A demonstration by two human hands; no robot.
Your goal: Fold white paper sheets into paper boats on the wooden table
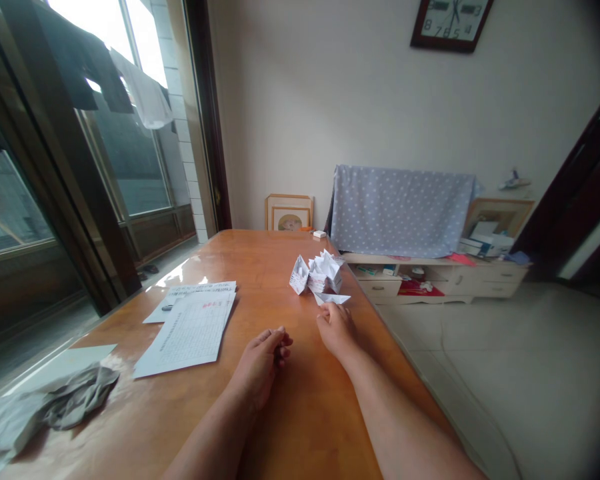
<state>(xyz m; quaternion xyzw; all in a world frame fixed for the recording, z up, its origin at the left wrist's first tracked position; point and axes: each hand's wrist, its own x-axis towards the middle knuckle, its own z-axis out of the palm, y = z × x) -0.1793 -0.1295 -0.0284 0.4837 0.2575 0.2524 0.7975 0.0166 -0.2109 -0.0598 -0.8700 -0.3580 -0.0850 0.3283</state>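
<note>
My right hand (337,327) reaches forward over the wooden table, its fingers closed on the near side of a folded paper boat (332,299). Just beyond that boat stands a cluster of several white paper boats (325,270), with one boat (299,275) at the cluster's left. My left hand (265,357) is curled above the table nearer to me, thumb against the fingers, and no object shows in it. Left of it lie printed sheets of paper (193,333), the top one with red writing.
The brown table (290,407) stretches away from me. A grey cloth (83,397) lies at its left edge. A small white box (319,234) sits at the far end. Beyond are framed pictures (290,215) and a low white cabinet (460,280) with a dotted blue cloth (403,210).
</note>
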